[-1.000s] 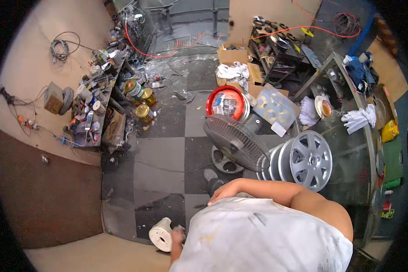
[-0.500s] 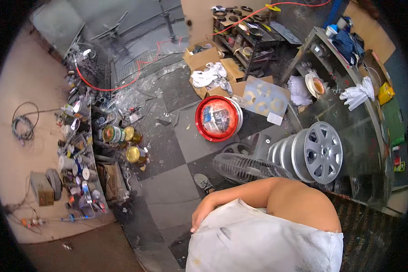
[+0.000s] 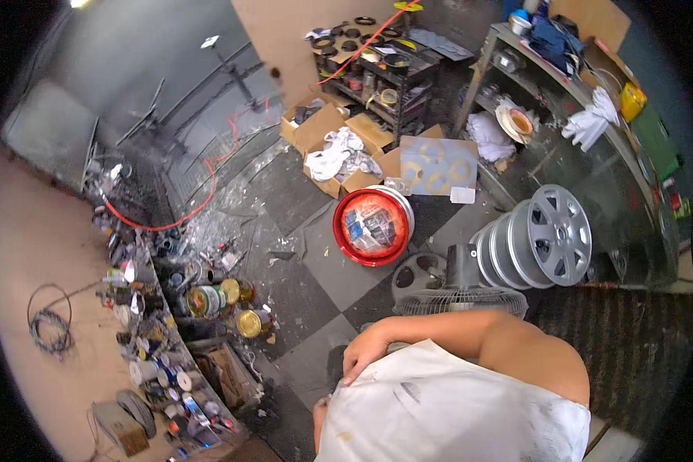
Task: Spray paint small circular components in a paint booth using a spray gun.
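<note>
Left hand point(image 3: 321, 408) now in view at the left edge of the white garment point(image 3: 454, 408), absent half a second ago; view has swung too, red wheel point(image 3: 338, 232) sitting lower. Right hand point(image 3: 366, 353) lies at the same edge, garment across the torso, fingers bent, grip on cloth unclear; left hand half hidden, opening and hold cannot be told. Risk, as judged: right forearm point(image 3: 446, 333) overlaps the fan point(image 3: 463, 302) in view (contact unclear), so an outward elbow swing might knock it into the silver wheels point(image 3: 530, 240)
</note>
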{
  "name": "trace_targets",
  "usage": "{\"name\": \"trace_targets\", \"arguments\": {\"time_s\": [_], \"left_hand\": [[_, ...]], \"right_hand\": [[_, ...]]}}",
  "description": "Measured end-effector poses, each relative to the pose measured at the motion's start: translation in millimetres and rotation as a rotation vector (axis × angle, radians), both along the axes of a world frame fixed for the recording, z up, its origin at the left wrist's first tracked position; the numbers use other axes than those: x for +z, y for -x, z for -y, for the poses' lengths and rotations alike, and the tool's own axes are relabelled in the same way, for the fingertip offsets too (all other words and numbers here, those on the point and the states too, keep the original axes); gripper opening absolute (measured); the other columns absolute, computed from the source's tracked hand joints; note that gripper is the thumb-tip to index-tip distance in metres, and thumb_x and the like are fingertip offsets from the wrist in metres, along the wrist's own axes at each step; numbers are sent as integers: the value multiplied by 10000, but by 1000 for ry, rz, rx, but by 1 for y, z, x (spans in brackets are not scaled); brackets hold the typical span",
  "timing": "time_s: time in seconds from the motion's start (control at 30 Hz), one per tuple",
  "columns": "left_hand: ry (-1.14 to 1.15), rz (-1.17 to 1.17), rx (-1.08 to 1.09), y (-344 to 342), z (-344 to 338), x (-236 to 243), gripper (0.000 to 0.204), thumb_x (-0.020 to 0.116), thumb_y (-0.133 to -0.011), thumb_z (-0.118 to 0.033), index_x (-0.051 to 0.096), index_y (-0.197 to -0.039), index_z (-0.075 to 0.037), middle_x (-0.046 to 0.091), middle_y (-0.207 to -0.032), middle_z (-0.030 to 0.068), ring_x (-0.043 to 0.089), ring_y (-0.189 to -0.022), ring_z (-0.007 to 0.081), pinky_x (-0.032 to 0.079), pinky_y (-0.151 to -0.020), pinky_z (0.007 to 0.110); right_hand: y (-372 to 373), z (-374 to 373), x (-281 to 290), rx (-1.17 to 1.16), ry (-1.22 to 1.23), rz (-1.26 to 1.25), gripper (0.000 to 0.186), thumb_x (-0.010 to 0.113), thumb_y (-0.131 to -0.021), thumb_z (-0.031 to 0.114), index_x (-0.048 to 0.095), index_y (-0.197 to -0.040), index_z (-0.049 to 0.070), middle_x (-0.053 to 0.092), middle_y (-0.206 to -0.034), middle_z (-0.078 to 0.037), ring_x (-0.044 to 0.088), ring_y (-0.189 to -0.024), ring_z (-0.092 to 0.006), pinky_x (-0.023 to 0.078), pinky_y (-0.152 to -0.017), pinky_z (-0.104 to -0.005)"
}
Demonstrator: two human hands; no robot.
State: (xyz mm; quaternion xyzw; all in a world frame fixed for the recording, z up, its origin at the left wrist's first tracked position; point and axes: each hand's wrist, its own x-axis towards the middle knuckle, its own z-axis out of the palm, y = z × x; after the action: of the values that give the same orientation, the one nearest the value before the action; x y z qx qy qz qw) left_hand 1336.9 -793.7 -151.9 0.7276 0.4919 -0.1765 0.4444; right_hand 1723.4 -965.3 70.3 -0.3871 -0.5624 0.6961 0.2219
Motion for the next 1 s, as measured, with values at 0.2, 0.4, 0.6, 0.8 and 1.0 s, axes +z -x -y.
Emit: {"name": "trace_targets", "arguments": {"time_s": [0.2,0.4,0.6,0.8,1.0], "left_hand": [[18,-11,-143,-73,-101,9,425,603,-996,-361,668,-843,30,613,-708,61,522,-670,171,454,-643,375],[29,17,-248,-161,-219,27,424,608,-993,-366,666,-873,37,627,-733,79,534,-687,184,464,-662,385],[24,152,-206,-238,-316,21,405,617,-981,-362,667,-959,40,672,-813,135,590,-739,222,482,-712,398],[16,207,-216,-327,-417,-34,337,619,-994,-343,692,-909,-24,638,-738,67,572,-630,149,476,-590,324],[-188,4,-593,-390,-402,-4,313,681,-935,-296,716,-944,15,728,-888,226,687,-763,260,527,-728,398]], "right_hand": [[-40,-15,-13,-336,26,73,690,531,-970,626,696,-1202,-2,724,-1122,-142,661,-1047,-259,505,-886,-403],[-101,-84,-5,-437,-3,165,650,553,-958,617,728,-1100,7,729,-1031,-160,677,-971,-282,506,-844,-414],[-165,-174,33,-421,8,326,578,631,-915,584,745,-983,21,732,-952,-156,685,-931,-294,511,-828,-413],[-208,-214,23,-625,-43,435,466,716,-878,466,727,-1052,34,728,-1028,-161,684,-992,-330,517,-864,-430],[-236,-218,-14,-862,128,437,546,601,-945,540,688,-1178,54,709,-1136,-188,665,-1066,-359,510,-919,-445]]}}
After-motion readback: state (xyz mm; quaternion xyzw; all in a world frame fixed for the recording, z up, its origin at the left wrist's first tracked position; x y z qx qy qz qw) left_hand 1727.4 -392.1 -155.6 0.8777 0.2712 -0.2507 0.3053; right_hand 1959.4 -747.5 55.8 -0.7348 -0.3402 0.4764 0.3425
